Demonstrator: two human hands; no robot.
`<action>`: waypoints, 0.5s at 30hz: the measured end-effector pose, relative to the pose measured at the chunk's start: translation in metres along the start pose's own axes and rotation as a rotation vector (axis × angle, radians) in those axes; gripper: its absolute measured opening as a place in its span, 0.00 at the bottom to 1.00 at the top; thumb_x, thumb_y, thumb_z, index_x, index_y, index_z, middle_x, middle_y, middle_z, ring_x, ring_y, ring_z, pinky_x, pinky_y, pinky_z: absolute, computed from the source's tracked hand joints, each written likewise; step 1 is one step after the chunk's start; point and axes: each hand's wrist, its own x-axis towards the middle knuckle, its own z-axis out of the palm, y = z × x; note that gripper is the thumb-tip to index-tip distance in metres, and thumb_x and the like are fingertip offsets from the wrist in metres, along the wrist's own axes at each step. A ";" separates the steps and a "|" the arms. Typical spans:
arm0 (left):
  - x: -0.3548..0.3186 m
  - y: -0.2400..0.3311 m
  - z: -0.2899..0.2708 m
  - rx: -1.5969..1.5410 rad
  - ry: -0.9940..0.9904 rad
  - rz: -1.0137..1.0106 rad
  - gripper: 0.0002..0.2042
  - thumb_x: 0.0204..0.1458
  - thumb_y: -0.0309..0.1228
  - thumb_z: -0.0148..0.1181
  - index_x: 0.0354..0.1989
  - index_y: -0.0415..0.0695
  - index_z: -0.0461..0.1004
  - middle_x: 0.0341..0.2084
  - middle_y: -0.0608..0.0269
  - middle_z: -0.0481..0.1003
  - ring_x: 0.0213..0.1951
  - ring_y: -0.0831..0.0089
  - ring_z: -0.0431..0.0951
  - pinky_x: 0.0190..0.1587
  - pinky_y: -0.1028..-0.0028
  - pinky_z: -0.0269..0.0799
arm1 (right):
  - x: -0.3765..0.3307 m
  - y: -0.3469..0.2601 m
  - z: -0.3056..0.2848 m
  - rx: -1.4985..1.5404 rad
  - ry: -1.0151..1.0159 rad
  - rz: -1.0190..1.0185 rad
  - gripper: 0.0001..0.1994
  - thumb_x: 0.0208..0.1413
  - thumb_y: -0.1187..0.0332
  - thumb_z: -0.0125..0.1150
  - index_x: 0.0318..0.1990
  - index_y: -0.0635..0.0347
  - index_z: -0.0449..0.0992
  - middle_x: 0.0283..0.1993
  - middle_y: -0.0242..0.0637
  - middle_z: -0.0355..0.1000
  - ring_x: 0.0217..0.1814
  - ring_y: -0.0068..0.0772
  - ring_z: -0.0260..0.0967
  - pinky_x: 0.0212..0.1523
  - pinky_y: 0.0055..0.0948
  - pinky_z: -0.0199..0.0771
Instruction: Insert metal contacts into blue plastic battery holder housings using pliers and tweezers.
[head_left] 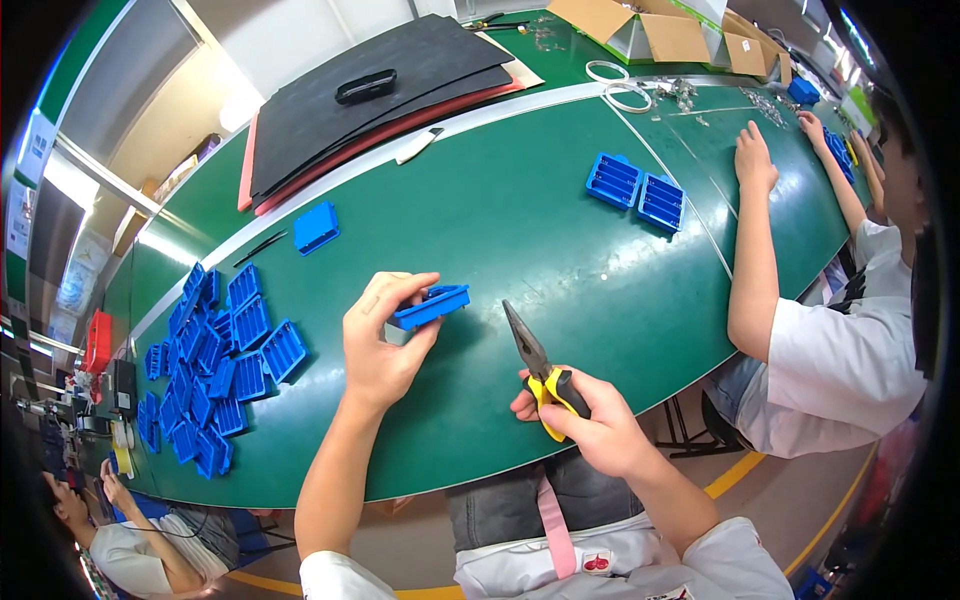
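Note:
Above the green table, my left hand (385,335) grips a blue plastic battery holder (440,303) by its edges, between thumb and fingers. The holder is tilted, so its slots are mostly hidden. In my right hand (600,420) is a pair of needle-nose pliers (537,362) with yellow and black handles, the dark jaws pointing up and to the left. The jaws look closed and are apart from the holder. Left of my left hand lies a loose pile of blue battery holders (205,365). Two more battery holders (637,190) sit side by side at the right, slots up.
Black sheets (370,110) are stacked at the back on the green table (480,210). A single blue holder (317,228) and dark tweezers (260,248) lie near the pile. Cardboard boxes (680,38) and white rings (627,96) stand back right. Co-workers (810,330) sit on both sides.

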 end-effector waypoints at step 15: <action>-0.003 0.010 -0.004 0.002 0.123 -0.004 0.18 0.38 0.16 0.68 0.42 0.42 0.81 0.26 0.63 0.69 0.30 0.73 0.70 0.33 0.77 0.66 | 0.019 -0.010 0.006 -0.350 -0.060 -0.100 0.14 0.60 0.77 0.54 0.52 0.69 0.69 0.42 0.40 0.77 0.43 0.27 0.74 0.48 0.27 0.73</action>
